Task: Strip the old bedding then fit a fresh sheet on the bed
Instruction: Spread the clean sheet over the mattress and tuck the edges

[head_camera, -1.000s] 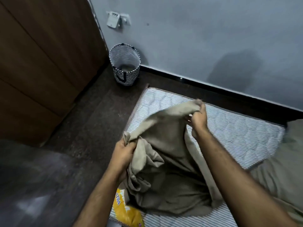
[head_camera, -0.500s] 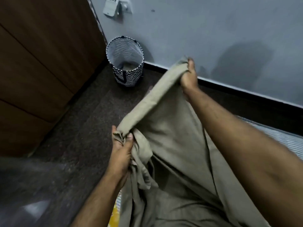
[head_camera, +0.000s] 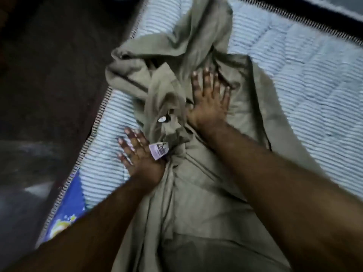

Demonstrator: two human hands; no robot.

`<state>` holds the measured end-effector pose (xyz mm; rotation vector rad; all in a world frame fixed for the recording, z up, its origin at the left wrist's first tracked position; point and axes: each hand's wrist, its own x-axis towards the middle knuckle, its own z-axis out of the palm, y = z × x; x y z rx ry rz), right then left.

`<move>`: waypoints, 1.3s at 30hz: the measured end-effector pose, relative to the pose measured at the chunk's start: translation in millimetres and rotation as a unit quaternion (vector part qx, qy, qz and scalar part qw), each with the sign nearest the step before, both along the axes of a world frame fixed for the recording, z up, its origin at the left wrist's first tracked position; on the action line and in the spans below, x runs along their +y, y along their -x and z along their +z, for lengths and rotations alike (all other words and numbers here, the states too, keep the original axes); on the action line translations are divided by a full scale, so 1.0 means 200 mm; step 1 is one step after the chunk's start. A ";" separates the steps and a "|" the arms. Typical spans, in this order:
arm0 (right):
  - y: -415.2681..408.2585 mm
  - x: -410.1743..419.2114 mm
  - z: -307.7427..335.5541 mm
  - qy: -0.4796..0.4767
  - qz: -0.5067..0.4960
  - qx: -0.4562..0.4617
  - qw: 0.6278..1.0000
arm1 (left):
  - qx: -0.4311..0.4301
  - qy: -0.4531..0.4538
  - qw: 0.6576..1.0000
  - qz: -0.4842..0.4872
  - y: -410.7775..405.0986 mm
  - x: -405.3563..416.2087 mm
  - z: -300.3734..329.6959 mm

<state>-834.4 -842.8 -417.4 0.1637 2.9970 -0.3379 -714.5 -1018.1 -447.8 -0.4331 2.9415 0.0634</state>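
Observation:
A crumpled olive-grey sheet (head_camera: 206, 203) lies bunched in folds down the middle of a bare mattress (head_camera: 294, 91) with a white and blue striped quilted cover. My right hand (head_camera: 211, 99) presses flat on the sheet's folds, fingers spread and straight. My left hand (head_camera: 137, 154) lies flat on the mattress at the sheet's left edge, fingers spread. A small white care label (head_camera: 159, 151) of the sheet sits against the left hand's thumb side. Both forearms reach in from the bottom.
Dark floor (head_camera: 49, 85) runs along the mattress's left edge. A blue and yellow printed patch (head_camera: 64, 213) shows at the mattress's near left side. A dark strip (head_camera: 314, 8) borders the mattress at the top right.
Both hands have let go of the sheet they held stretched up in the air. The sheet now lies on the mattress, with both palms flat. The view has tilted down, hiding the basket and wall.

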 end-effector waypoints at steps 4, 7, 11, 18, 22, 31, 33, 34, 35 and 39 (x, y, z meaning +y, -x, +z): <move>0.05 0.02 0.14 0.025 -0.007 -0.068 0.997 | -0.071 -0.022 0.997 0.008 0.05 0.01 0.09; -0.04 -0.03 0.27 0.081 -0.028 -0.078 0.993 | -0.102 -0.087 0.989 -0.056 0.01 -0.11 0.04; -0.58 -0.20 0.36 0.246 -0.089 0.011 0.965 | -0.198 -0.164 0.966 0.010 0.02 -0.16 0.29; -1.61 -0.70 0.45 0.293 -0.067 0.038 0.953 | -0.029 -0.733 0.637 0.237 -0.37 -0.39 0.44; -1.84 -0.91 0.41 0.186 -0.025 -0.013 0.982 | 0.061 -0.742 0.534 0.401 -0.75 -0.66 0.42; -2.33 -1.25 0.40 0.022 0.008 -0.015 1.000 | 0.040 -0.672 0.604 0.428 -1.53 -1.38 0.54; -2.36 -1.27 0.42 0.038 0.016 0.022 0.999 | 0.070 -0.628 0.630 0.451 -1.63 -1.49 0.54; -2.36 -1.29 0.43 0.053 0.035 0.026 0.998 | 0.093 -0.597 0.639 0.476 -1.68 -1.54 0.52; -2.39 -1.31 0.46 0.076 0.067 0.008 0.995 | 0.108 -0.555 0.649 0.509 -1.76 -1.60 0.49; -2.55 -1.39 0.53 0.154 0.182 -0.140 0.961 | -0.022 -0.412 0.721 0.557 -2.08 -1.80 0.49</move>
